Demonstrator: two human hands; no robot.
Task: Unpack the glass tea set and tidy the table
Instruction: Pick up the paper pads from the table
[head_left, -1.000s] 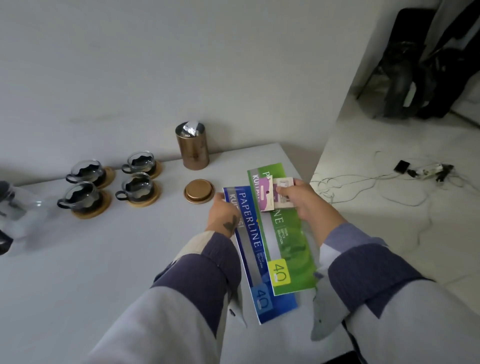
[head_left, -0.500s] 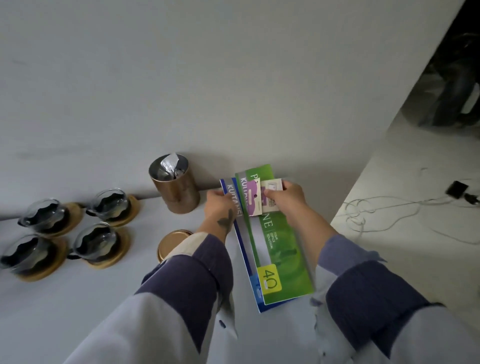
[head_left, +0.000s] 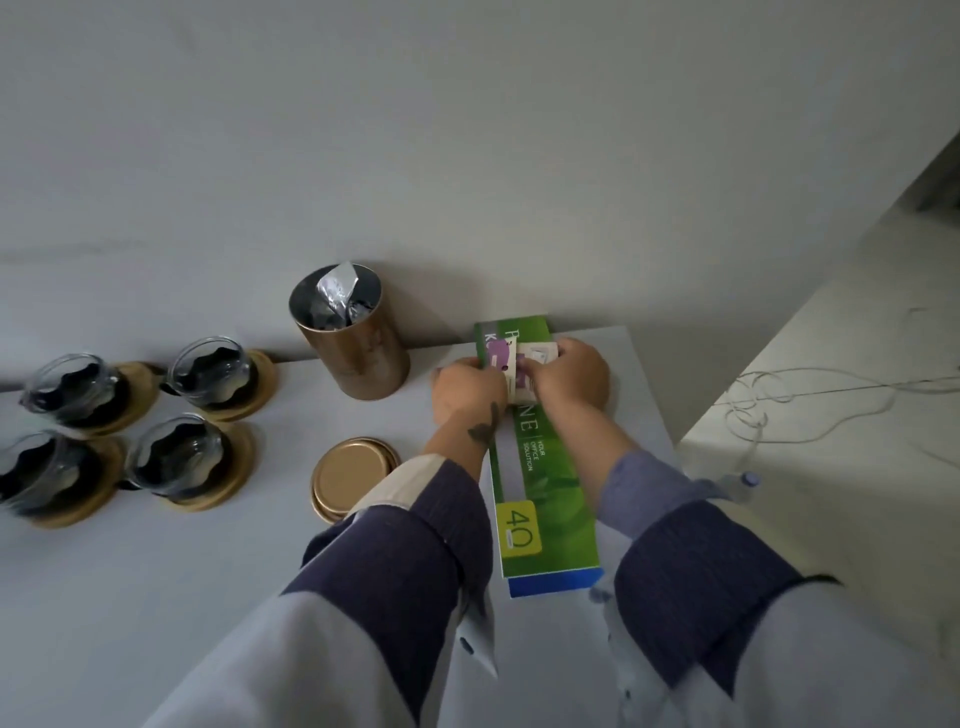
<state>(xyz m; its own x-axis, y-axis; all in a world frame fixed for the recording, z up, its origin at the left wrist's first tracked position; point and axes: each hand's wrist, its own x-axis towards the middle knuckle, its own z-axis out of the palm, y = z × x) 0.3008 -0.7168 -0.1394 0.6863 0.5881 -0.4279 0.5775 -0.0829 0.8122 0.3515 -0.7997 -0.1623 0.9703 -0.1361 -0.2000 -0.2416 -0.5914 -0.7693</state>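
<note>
— Slid farther back since a second ago: green pad now squared over blue pad, far edge up against the wall just right of the copper canister.
— Hands?
— Left hand and right hand both curled onto the pads' far end, pinching small cards on top.
— Tea set?
— Four glass cups on wooden coasters, well left of the canister; gold lid lying off, in front of the canister.
— Doing it well?
— Probably: press flat, align edges flush to the wall, keep cards centred, release gently, avoid nudging the canister.
</note>
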